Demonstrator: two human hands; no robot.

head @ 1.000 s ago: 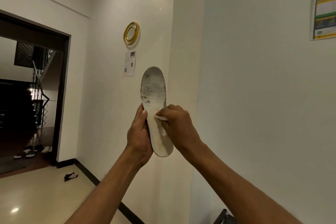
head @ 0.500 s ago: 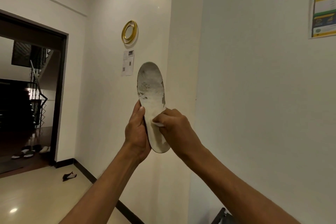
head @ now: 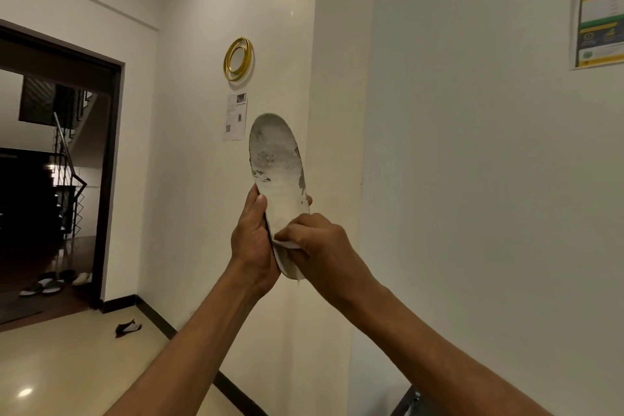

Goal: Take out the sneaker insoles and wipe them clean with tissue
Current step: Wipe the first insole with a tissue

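Both forearms reach up from the near edge of the view. The left hand (head: 252,241) grips the insole (head: 277,162) by its lower half, thumb lying up the left edge and fingers wrapped behind, one tip showing at the right edge. The insole stands nearly upright in the air in front of a wall corner, toe end up, its pale face smudged grey. The right hand (head: 326,246) has its fingers curled round a white tissue (head: 287,244), pressing it on the insole near the heel. Farther off on the left, a small dark scrap (head: 128,328) lies on the glossy floor (head: 67,365). A gold ring (head: 238,58) and a paper notice (head: 235,116) hang on the far wall, and a poster (head: 601,7) on the right. Sandals (head: 54,284) sit beyond the dark doorway (head: 108,179).
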